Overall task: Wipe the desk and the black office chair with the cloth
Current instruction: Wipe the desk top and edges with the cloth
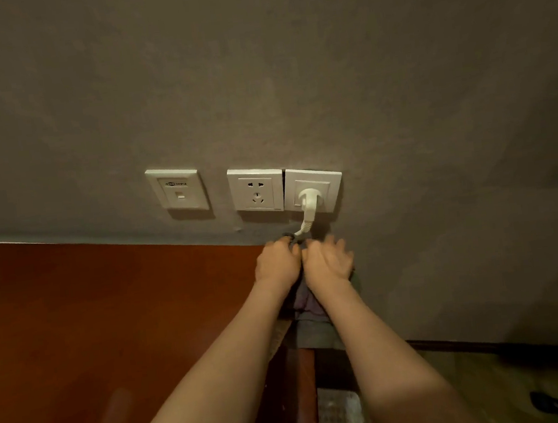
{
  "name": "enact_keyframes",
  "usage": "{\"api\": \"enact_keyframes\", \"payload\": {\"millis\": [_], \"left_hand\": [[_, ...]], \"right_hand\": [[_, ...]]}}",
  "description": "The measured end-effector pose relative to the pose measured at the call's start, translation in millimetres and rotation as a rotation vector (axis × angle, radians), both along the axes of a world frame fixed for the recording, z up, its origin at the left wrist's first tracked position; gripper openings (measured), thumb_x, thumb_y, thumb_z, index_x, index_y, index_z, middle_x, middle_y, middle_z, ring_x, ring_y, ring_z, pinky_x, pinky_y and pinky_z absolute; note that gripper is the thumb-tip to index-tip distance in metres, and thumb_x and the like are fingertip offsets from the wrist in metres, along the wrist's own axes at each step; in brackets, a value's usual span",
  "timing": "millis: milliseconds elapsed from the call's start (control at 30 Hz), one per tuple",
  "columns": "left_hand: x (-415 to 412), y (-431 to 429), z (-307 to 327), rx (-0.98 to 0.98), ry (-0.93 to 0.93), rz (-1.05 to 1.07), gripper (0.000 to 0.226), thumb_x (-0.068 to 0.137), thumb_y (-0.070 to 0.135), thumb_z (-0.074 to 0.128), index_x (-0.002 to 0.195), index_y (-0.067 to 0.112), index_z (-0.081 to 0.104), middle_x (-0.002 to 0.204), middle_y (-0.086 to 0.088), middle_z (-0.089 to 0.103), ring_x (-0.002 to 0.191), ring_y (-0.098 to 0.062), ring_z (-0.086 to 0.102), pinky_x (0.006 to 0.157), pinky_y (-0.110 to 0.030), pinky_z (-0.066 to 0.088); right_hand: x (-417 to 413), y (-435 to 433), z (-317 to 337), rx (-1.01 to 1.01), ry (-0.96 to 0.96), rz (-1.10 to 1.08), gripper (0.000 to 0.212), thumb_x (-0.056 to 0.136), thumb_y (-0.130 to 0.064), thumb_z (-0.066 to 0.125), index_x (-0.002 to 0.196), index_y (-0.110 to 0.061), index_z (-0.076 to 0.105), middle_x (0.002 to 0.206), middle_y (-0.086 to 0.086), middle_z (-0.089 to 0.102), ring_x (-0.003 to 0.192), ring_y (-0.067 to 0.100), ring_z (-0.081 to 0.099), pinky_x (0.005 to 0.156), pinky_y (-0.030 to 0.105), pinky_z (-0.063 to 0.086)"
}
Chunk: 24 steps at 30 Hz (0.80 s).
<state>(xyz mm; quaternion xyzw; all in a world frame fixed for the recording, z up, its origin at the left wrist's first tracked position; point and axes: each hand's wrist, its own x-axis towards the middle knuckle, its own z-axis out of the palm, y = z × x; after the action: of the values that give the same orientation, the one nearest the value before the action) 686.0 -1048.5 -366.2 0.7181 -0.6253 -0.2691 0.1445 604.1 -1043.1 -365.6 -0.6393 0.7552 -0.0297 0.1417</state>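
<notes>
The desk (109, 315) has a glossy reddish-brown top; its far edge runs along the grey wall (256, 76). A dark, bunched cloth (306, 303) lies at the far right corner, and part of it hangs over the right edge. The left hand (278, 263) grips the cloth there, the right hand (327, 262) rests on it just beside

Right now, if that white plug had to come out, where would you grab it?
Likely the white plug itself, by its round body, pinched at the sides from the front and pulled straight off the wall. Its cable drops downward from it, so tugging there would only bend it.
</notes>
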Motion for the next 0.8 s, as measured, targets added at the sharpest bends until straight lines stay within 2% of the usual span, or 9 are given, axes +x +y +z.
{"api": "enact_keyframes", "payload": {"millis": [133, 267, 400, 500, 567, 633, 700, 733, 800], "left_hand": [[-31, 15, 2, 0.053, 0.010, -0.103, 0.034, 0.096, 0.025, 0.040, 0.126, 0.016, 0.054, 0.128, -0.019, 0.050, 0.114, -0.039, 0.052, 0.091, -0.038, 0.043], [-32, 36, 4, 0.056, 0.001, -0.156, 0.036, 0.097, 0.024, 0.039, 0.129, 0.016, 0.052, 0.132, -0.018, 0.048, 0.117, -0.039, 0.051, 0.094, -0.039, 0.042], [-10, 46, 22, -0.081, 0.086, -0.068, 0.034, 0.096, 0.022, 0.041, 0.126, 0.013, 0.055, 0.130, -0.018, 0.051, 0.115, -0.039, 0.051, 0.093, -0.039, 0.041], [21, 39, 33, -0.153, 0.044, 0.023, 0.031, 0.095, 0.022, 0.042, 0.120, 0.011, 0.057, 0.119, -0.021, 0.056, 0.111, -0.040, 0.053, 0.087, -0.039, 0.042], [46, 32, 30, -0.131, -0.014, 0.068, 0.030, 0.095, 0.023, 0.043, 0.117, 0.009, 0.058, 0.118, -0.023, 0.057, 0.110, -0.040, 0.053, 0.086, -0.038, 0.042], [68, 27, 17, -0.068, -0.068, 0.088, 0.029, 0.094, 0.022, 0.044, 0.115, 0.008, 0.058, 0.121, -0.022, 0.056, 0.111, -0.039, 0.053, 0.087, -0.037, 0.043], [78, 26, 3, -0.036, -0.086, 0.060, 0.031, 0.094, 0.023, 0.045, 0.119, 0.008, 0.057, 0.127, -0.021, 0.053, 0.113, -0.038, 0.052, 0.090, -0.037, 0.042], [79, 27, -2, -0.041, -0.081, 0.036, 0.033, 0.095, 0.023, 0.045, 0.123, 0.009, 0.055, 0.131, -0.019, 0.050, 0.115, -0.038, 0.051, 0.092, -0.037, 0.042], [70, 25, -6, -0.047, -0.074, -0.029, 0.037, 0.096, 0.025, 0.044, 0.130, 0.012, 0.051, 0.136, -0.018, 0.045, 0.117, -0.037, 0.050, 0.094, -0.038, 0.041]], "right_hand": [[-26, 17, 3, 0.063, 0.036, -0.077, 0.039, 0.100, -0.030, 0.034, 0.125, -0.013, 0.058, 0.133, 0.012, 0.046, 0.125, 0.030, 0.038, 0.097, 0.037, 0.035], [-29, 48, -3, 0.025, 0.062, -0.094, 0.037, 0.101, -0.027, 0.030, 0.129, -0.018, 0.053, 0.133, 0.011, 0.043, 0.123, 0.028, 0.040, 0.095, 0.036, 0.038], [-16, 50, 17, -0.090, -0.006, -0.022, 0.038, 0.099, -0.032, 0.034, 0.132, -0.020, 0.049, 0.132, 0.011, 0.043, 0.123, 0.028, 0.039, 0.093, 0.036, 0.039], [13, 39, 31, -0.145, -0.072, 0.044, 0.038, 0.099, -0.030, 0.035, 0.133, -0.020, 0.048, 0.132, 0.012, 0.042, 0.122, 0.029, 0.038, 0.093, 0.037, 0.038], [40, 36, 30, -0.094, -0.104, 0.124, 0.038, 0.098, -0.029, 0.037, 0.134, -0.022, 0.046, 0.133, 0.013, 0.041, 0.122, 0.030, 0.037, 0.095, 0.038, 0.036], [62, 40, 18, -0.085, -0.038, 0.181, 0.038, 0.094, -0.034, 0.047, 0.130, -0.026, 0.052, 0.125, 0.012, 0.047, 0.115, 0.030, 0.044, 0.090, 0.038, 0.038], [71, 44, 15, -0.093, 0.018, 0.134, 0.036, 0.078, -0.043, 0.069, 0.112, -0.031, 0.067, 0.104, 0.010, 0.059, 0.094, 0.028, 0.056, 0.074, 0.035, 0.045], [68, 45, 13, -0.125, 0.041, 0.116, 0.037, 0.079, -0.044, 0.068, 0.113, -0.031, 0.067, 0.103, 0.010, 0.059, 0.093, 0.028, 0.057, 0.074, 0.035, 0.045], [58, 43, 0, -0.085, 0.007, 0.122, 0.041, 0.097, -0.039, 0.043, 0.136, -0.029, 0.048, 0.124, 0.012, 0.047, 0.114, 0.031, 0.044, 0.090, 0.040, 0.038]]}}
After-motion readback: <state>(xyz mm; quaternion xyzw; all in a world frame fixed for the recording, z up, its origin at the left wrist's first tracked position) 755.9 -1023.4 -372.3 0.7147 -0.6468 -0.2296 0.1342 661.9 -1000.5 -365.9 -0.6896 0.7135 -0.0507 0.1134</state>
